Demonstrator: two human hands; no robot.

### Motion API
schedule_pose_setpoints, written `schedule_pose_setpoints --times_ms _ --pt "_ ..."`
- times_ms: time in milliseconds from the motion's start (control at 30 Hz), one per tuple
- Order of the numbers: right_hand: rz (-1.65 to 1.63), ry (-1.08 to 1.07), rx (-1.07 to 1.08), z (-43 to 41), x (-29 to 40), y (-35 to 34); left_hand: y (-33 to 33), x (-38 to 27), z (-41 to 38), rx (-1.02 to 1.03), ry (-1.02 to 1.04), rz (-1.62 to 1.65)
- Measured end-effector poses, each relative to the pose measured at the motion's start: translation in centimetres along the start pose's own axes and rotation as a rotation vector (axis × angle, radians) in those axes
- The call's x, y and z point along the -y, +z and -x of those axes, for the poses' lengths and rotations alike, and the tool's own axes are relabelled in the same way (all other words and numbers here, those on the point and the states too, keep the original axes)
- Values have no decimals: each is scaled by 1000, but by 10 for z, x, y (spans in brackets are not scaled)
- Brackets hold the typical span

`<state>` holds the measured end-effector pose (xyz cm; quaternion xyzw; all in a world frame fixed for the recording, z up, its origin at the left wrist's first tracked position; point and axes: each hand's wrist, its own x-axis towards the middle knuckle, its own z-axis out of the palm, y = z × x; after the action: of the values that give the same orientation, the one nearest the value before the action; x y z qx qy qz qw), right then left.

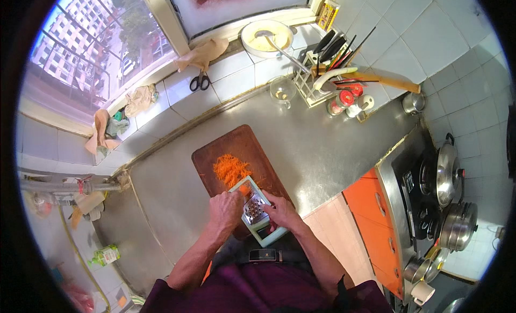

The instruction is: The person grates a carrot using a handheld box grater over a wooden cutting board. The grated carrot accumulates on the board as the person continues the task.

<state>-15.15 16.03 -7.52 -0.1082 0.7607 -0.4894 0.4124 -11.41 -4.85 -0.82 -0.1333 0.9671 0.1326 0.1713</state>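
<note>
A flat grater point(254, 210) with a pale green frame slants over the near end of a brown cutting board point(213, 145). My right hand point(279, 210) grips the frame along its right side. Against the upper part of the metal grating face, my left hand point(227, 208) holds a piece of carrot point(244, 189); only a small orange bit shows beyond the fingers. A loose pile of shredded carrot point(231, 170) lies on the board just past the grater's far end, with a few shreds to the right of it.
The board rests on a stainless steel counter point(314, 151). Behind it stand a glass mug point(283, 91), a utensil rack point(310, 87) with knives, and red-lidded jars point(341, 102). A bowl point(267, 38) with a ladle and black-handled scissors point(199, 82) occupy the tiled ledge. Pots point(457, 226) crowd the stove at right.
</note>
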Motion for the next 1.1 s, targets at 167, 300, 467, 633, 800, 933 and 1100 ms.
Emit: schedule_pose_setpoints --times_ms 167,300,467,633,800,933,1100 --pt "-126 142 65 9 36 -3 25 22 -27 -117 6 9" --pt "-107 129 58 8 40 -11 -2 7 -12 -37 30 46" --pt "-156 144 71 9 35 -4 12 7 -13 -101 -5 62" --pt "-119 167 60 15 47 -9 -1 4 -7 -77 34 63" --pt "-142 155 62 8 35 -5 8 2 -9 -128 -8 52" --pt "-128 180 57 7 43 -8 -1 2 -15 -58 39 18" --pt "-121 149 63 8 36 -4 -7 -8 11 -70 58 1"
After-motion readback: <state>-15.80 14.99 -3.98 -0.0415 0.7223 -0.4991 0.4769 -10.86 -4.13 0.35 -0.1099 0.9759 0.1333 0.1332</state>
